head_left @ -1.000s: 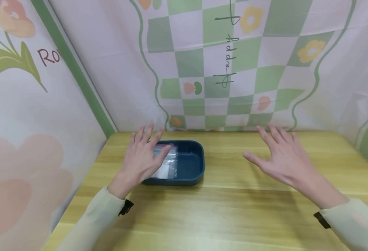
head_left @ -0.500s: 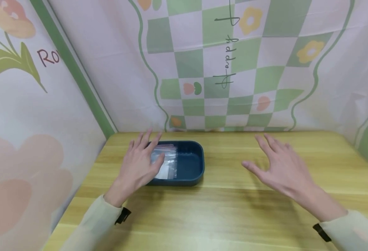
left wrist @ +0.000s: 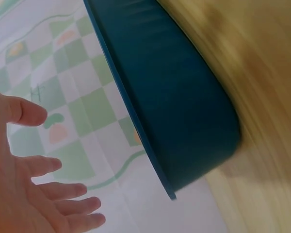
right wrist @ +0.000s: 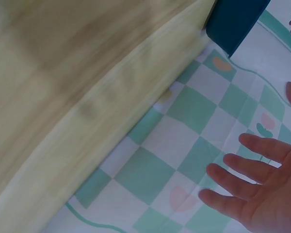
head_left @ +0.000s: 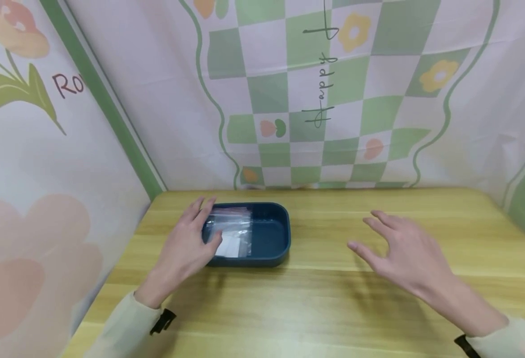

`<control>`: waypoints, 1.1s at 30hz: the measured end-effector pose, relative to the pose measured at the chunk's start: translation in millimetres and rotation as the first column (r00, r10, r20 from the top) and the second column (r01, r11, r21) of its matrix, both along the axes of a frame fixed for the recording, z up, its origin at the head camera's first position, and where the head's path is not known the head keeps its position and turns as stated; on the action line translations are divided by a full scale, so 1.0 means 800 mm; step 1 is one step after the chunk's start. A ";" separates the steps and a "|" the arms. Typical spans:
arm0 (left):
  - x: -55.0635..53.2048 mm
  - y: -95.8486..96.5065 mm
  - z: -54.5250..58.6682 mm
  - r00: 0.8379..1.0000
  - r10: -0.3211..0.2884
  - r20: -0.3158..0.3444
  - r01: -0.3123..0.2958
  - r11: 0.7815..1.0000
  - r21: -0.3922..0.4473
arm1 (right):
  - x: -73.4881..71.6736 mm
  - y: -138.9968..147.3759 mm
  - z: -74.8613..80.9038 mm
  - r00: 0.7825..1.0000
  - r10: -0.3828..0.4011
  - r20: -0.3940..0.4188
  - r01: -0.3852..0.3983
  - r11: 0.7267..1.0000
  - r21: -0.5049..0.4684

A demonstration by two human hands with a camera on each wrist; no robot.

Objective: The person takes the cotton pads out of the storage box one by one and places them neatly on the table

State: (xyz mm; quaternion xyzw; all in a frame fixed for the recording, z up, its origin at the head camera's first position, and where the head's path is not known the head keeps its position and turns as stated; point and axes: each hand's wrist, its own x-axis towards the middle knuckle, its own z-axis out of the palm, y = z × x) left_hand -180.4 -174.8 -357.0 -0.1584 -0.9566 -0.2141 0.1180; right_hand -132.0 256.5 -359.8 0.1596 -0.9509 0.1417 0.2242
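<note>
A dark blue rectangular tray point(head_left: 271, 258) stands on the wooden table, left of the middle. Clear zip-lock bags point(head_left: 237, 228) with a white patch lie in its left part. My left hand point(head_left: 183, 248) hovers over the tray's left end, fingers spread, partly hiding that end. In the left wrist view the left hand point(left wrist: 34, 179) is apart from the tray's outer wall point(left wrist: 169, 97). Over the table's right side hangs my right hand point(head_left: 407, 253), fingers loosely bent and holding nothing. In the right wrist view the fingers of the right hand point(right wrist: 262, 184) are apart from everything.
The wooden table point(head_left: 307, 308) reaches back to a wall cloth point(head_left: 307, 89) printed with green checks. Another printed cloth point(head_left: 56, 189) hangs along the left side.
My left hand has drawn left and down toward the tray's left end, uncovering more of the bags. The right hand has sunk slightly, its fingers bending a little more.
</note>
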 end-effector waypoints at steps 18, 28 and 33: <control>-0.005 -0.060 -0.034 0.982 -0.010 0.188 -0.012 0.993 0.118 | 0.046 -0.002 -0.015 0.975 0.091 0.205 -0.070 0.992 -0.107; -0.010 -0.078 -0.059 0.951 -0.140 0.276 0.031 0.931 0.363 | 0.053 0.004 -0.020 0.969 0.097 0.229 -0.068 0.989 -0.133; -0.011 -0.088 -0.064 0.890 -0.269 0.367 0.004 0.812 0.584 | 0.055 0.005 -0.020 0.965 0.104 0.241 -0.069 0.987 -0.147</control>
